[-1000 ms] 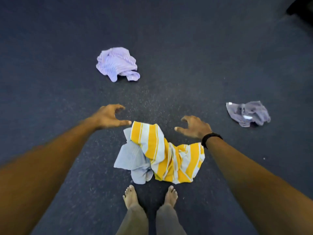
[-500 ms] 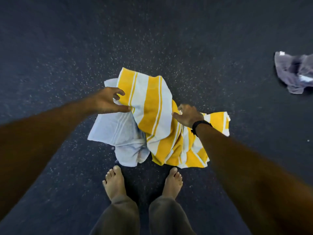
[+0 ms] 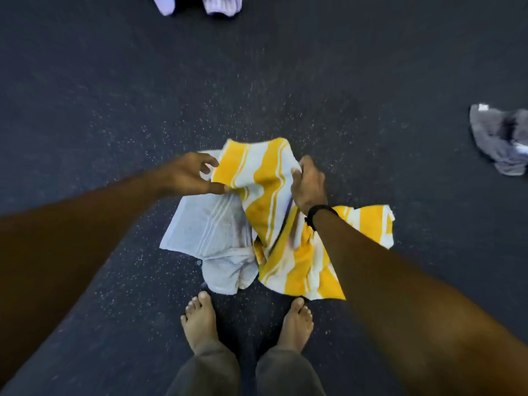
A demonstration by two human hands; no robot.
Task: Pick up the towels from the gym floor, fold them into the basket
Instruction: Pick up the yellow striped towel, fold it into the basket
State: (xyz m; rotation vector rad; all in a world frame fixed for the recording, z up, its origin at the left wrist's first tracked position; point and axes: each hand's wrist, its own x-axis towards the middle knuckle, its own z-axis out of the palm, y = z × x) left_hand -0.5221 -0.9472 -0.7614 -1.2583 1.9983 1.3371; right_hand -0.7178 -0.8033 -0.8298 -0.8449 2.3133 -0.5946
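A yellow-and-white striped towel (image 3: 268, 201) lies crumpled on the dark floor just ahead of my bare feet. Its upper part is raised. My left hand (image 3: 190, 175) pinches its left edge between thumb and fingers. My right hand (image 3: 308, 184), with a black band on the wrist, is closed on its right edge. A pale blue towel (image 3: 211, 232) lies partly under the striped one on the left. A lilac towel (image 3: 200, 4) sits at the top edge of the view. A grey towel (image 3: 503, 138) lies at the far right. No basket is in view.
The floor (image 3: 114, 81) is dark speckled rubber matting. My bare feet (image 3: 200, 321) stand close behind the towel pile, with grey trouser legs below them.
Both hands have gone from open above the pile to gripping the striped towel's edges. Its upper part is lifted. The view has dropped closer to the floor.
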